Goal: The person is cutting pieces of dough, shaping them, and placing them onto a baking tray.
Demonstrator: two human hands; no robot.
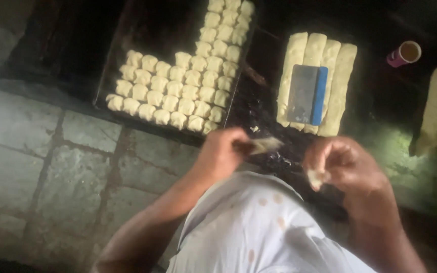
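Note:
My left hand (223,151) pinches a thin scrap of pale dough (265,145) just above the near edge of the dark work surface. My right hand (341,164) is curled around a small lump of dough (317,176). Ahead on the left, a dark baking tray (111,76) holds several rows of small dough pieces (178,88). Further right, long strips of dough (340,86) lie side by side, with a flat blue-edged scraper (307,94) resting on them.
A pink cup (404,53) stands at the far right. Another long dough strip (436,108) lies along the right edge. A stone-tiled floor (41,172) fills the left. My white shirt (259,232) covers the bottom centre.

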